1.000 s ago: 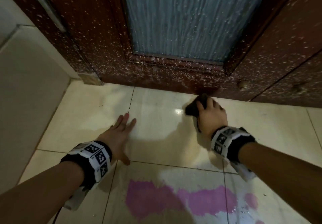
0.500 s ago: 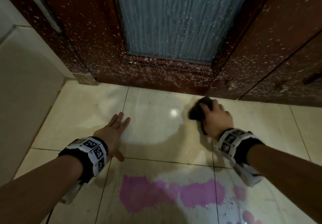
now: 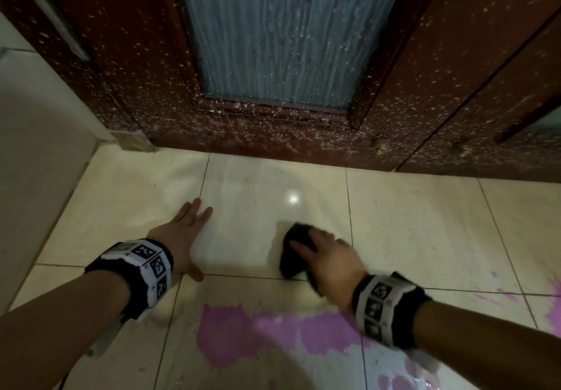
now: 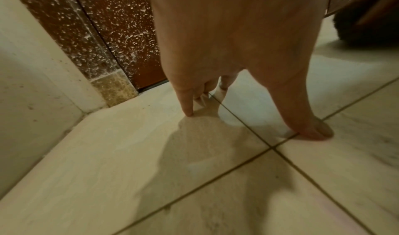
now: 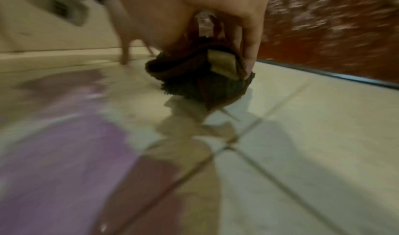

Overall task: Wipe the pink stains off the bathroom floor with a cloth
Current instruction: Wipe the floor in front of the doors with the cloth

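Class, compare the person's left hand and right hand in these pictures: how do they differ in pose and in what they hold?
1. The left hand lies flat with straight fingers; the right hand curls its fingers.
2. The left hand holds nothing; the right hand grips a dark cloth.
3. The left hand looks sharp in the head view; the right hand is blurred.
Both are down at the tiled floor and wear marker wristbands.

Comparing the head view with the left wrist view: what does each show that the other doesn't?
Head only: the pink stain near the person, the door's frosted glass panel, and the right hand holding the dark cloth.
Left wrist only: the little finger's tip and the thumb pressing the floor tiles by a grout crossing.
Both: the left hand, the speckled wooden door, the cloth.
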A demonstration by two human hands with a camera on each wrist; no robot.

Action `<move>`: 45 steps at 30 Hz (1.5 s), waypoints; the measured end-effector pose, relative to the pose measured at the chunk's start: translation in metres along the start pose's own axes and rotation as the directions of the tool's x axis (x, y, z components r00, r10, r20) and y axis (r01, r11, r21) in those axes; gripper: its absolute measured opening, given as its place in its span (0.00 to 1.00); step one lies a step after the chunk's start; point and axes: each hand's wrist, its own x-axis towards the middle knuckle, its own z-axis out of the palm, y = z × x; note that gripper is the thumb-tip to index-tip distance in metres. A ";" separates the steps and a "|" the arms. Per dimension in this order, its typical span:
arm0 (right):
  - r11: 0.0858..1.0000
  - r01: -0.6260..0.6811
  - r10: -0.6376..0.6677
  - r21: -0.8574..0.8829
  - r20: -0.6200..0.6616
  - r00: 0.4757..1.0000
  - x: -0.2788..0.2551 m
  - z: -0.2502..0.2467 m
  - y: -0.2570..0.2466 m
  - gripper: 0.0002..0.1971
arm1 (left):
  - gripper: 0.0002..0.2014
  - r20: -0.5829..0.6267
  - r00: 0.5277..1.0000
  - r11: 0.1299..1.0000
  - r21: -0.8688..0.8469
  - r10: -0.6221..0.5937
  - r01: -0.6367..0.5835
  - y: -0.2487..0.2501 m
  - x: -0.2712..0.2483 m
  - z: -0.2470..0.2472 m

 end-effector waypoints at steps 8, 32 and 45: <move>0.922 -0.377 0.382 -0.092 0.036 0.924 0.008 -0.020 0.061 0.32 | 0.66 0.016 1.000 1.000 -0.016 0.002 -0.001 -0.001 -0.001 0.000; 0.856 -0.515 0.517 0.058 -0.053 0.854 0.050 -0.021 0.089 0.27 | 0.65 -0.075 0.980 0.982 -0.014 0.185 -0.186 0.088 0.031 -0.015; 0.774 -0.631 0.628 0.046 0.068 0.775 0.002 -0.032 0.154 0.29 | 0.64 -0.084 0.977 0.980 0.021 0.197 -0.195 0.087 0.031 -0.016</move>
